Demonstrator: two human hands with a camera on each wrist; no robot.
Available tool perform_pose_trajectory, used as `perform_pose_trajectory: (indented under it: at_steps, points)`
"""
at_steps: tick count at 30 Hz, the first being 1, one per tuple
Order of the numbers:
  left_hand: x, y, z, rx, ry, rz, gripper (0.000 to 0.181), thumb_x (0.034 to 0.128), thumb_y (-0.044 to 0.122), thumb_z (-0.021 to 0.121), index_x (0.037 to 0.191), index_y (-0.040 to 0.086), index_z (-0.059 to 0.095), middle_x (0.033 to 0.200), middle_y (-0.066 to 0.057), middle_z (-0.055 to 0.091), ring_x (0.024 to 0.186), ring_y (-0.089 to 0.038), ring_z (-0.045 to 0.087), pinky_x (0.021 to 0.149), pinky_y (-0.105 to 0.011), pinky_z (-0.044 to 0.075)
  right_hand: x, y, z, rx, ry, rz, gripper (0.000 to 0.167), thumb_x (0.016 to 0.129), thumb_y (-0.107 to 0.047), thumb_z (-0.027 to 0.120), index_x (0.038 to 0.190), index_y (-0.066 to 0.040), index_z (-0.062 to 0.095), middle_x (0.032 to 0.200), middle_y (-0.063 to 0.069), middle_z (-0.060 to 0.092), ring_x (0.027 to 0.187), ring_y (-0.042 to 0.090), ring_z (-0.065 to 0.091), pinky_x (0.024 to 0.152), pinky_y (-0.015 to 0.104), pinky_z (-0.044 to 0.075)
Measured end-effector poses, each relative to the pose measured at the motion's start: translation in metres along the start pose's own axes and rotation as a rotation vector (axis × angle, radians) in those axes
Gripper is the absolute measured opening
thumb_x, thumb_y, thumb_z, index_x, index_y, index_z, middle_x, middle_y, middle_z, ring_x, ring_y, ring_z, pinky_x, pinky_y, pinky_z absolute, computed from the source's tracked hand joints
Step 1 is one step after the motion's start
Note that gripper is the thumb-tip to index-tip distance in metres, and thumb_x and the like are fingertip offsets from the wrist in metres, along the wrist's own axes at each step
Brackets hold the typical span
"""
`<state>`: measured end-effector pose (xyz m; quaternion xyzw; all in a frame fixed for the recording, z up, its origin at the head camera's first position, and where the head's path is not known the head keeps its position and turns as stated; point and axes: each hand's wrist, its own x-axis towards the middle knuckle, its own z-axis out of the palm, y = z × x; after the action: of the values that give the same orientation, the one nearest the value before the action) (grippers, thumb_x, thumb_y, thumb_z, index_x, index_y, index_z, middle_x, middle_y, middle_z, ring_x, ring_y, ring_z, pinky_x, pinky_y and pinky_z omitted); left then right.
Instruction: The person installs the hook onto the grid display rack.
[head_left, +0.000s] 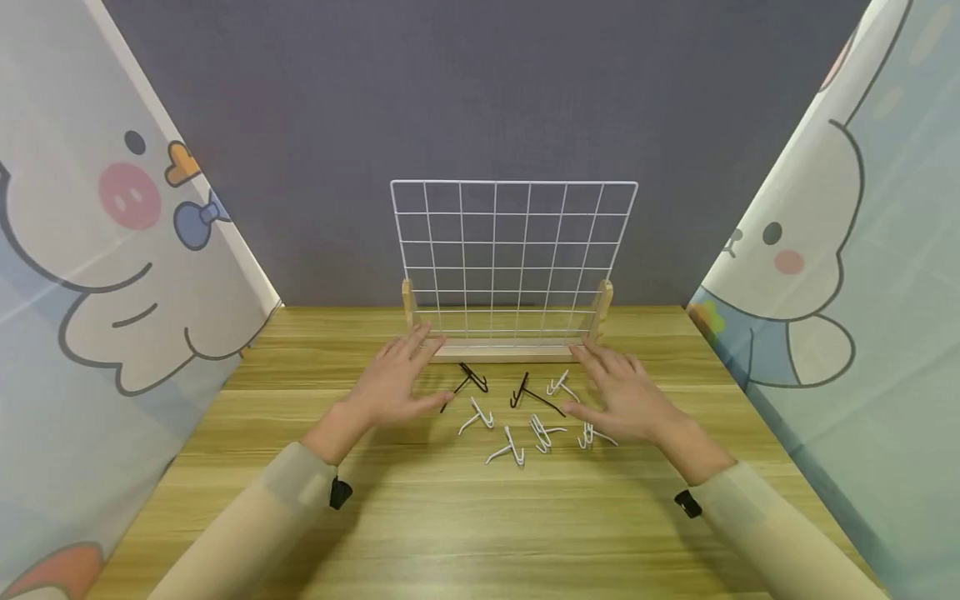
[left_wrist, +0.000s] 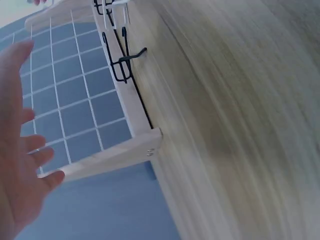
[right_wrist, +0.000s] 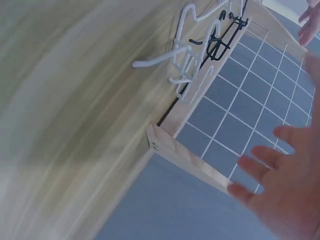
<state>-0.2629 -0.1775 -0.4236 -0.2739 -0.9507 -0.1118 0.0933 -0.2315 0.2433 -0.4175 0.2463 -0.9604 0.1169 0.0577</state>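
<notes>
My left hand point(head_left: 397, 383) is held over the table with its fingers straight and spread, holding nothing. It is nearest to the left end of the rack's wooden base point(head_left: 510, 357) and one black wire hook point(head_left: 471, 377). On the other side my right hand point(head_left: 626, 396) is likewise spread and holds nothing, close to a white hook point(head_left: 558, 385). Between the hands lies a second black hook point(head_left: 522, 389), with several more white hooks point(head_left: 512, 447) nearer me. The white wire grid point(head_left: 493, 242) stands upright in the base, leaning slightly back.
The wooden table point(head_left: 480, 533) reaches back to a dark grey wall point(head_left: 495, 92). Curtains with cartoon animals hang at the left point(head_left: 90, 333) and right point(head_left: 862, 417). Wooden side posts point(head_left: 603, 300) carry the grid's ends.
</notes>
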Motion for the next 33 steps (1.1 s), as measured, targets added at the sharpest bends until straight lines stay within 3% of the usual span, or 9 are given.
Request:
perform_pose_trajectory:
  at_steps: [3, 6, 9, 13, 17, 21, 27, 30, 33]
  points:
    - [0.004, -0.007, 0.000, -0.126, 0.117, -0.026, 0.081, 0.1047, 0.048, 0.071, 0.169, 0.009, 0.040, 0.171, -0.024, 0.043, 0.152, -0.048, 0.051, 0.122, -0.067, 0.044, -0.004, 0.005, 0.000, 0.084, 0.022, 0.040, 0.072, 0.108, -0.049, 0.067, 0.166, -0.010, 0.045, 0.168, 0.025, 0.047, 0.148, 0.052, 0.053, 0.117, 0.073, 0.044]
    - [0.010, -0.017, -0.001, -0.324, 0.235, -0.075, 0.066, 0.1073, 0.031, 0.071, 0.163, 0.003, 0.047, 0.155, -0.025, 0.056, 0.136, -0.046, 0.062, 0.113, -0.063, 0.053, -0.010, 0.013, 0.002, 0.197, 0.040, 0.069, 0.049, 0.110, -0.035, 0.069, 0.151, -0.008, 0.062, 0.149, 0.021, 0.065, 0.129, 0.043, 0.068, 0.102, 0.062, 0.059]
    - [0.021, -0.030, -0.002, -0.490, 0.327, -0.125, 0.061, 0.1102, 0.025, 0.067, 0.162, 0.001, 0.046, 0.147, -0.025, 0.057, 0.127, -0.043, 0.062, 0.106, -0.061, 0.054, -0.016, 0.022, 0.004, 0.274, 0.063, 0.056, 0.036, 0.109, -0.025, 0.070, 0.140, -0.006, 0.069, 0.133, 0.015, 0.073, 0.110, 0.028, 0.074, 0.089, 0.047, 0.063]
    - [0.041, -0.046, -0.006, -0.587, 0.410, -0.168, 0.061, 0.1129, 0.024, 0.062, 0.165, 0.000, 0.041, 0.149, -0.028, 0.049, 0.129, -0.043, 0.055, 0.104, -0.061, 0.050, -0.022, 0.034, 0.006, 0.326, 0.073, 0.031, 0.031, 0.108, -0.019, 0.071, 0.134, -0.002, 0.071, 0.119, 0.010, 0.077, 0.097, 0.016, 0.070, 0.081, 0.033, 0.061]
    - [0.062, -0.058, -0.010, -0.662, 0.430, -0.207, 0.059, 0.1143, 0.027, 0.058, 0.164, 0.001, 0.041, 0.155, -0.028, 0.047, 0.139, -0.044, 0.052, 0.114, -0.062, 0.048, -0.027, 0.041, 0.009, 0.370, 0.056, 0.050, 0.032, 0.108, -0.017, 0.071, 0.135, 0.001, 0.071, 0.114, 0.007, 0.077, 0.094, 0.013, 0.068, 0.077, 0.027, 0.058]
    - [0.080, -0.066, -0.010, -0.816, 0.436, -0.249, 0.050, 0.1157, 0.027, 0.054, 0.158, 0.002, 0.048, 0.155, -0.024, 0.051, 0.140, -0.037, 0.055, 0.119, -0.054, 0.047, -0.030, 0.047, 0.012, 0.375, 0.037, 0.075, 0.032, 0.109, -0.017, 0.070, 0.136, 0.001, 0.070, 0.114, 0.005, 0.077, 0.094, 0.011, 0.068, 0.077, 0.025, 0.058]
    - [0.094, -0.068, -0.008, -1.071, 0.485, -0.279, 0.040, 0.1183, 0.023, 0.048, 0.145, -0.007, 0.052, 0.146, -0.027, 0.061, 0.123, -0.020, 0.062, 0.103, -0.030, 0.049, -0.030, 0.049, 0.014, 0.379, 0.022, 0.081, 0.034, 0.109, -0.019, 0.070, 0.136, 0.001, 0.069, 0.110, 0.002, 0.076, 0.092, 0.009, 0.067, 0.076, 0.026, 0.058]
    - [0.097, -0.067, -0.007, -1.137, 0.506, -0.267, 0.038, 0.1182, 0.019, 0.047, 0.142, -0.010, 0.055, 0.142, -0.030, 0.064, 0.125, -0.026, 0.066, 0.097, -0.024, 0.050, -0.030, 0.050, 0.016, 0.384, 0.018, 0.077, 0.033, 0.109, -0.018, 0.070, 0.136, 0.002, 0.069, 0.108, 0.001, 0.076, 0.090, 0.008, 0.067, 0.075, 0.026, 0.057]
    - [0.098, -0.068, -0.006, -1.138, 0.508, -0.251, 0.036, 0.1177, 0.018, 0.047, 0.139, -0.009, 0.059, 0.137, -0.030, 0.067, 0.127, -0.035, 0.068, 0.092, -0.025, 0.050, -0.030, 0.051, 0.019, 0.398, 0.011, 0.075, 0.032, 0.108, -0.015, 0.071, 0.134, 0.002, 0.069, 0.105, 0.002, 0.076, 0.088, 0.006, 0.066, 0.074, 0.025, 0.057]
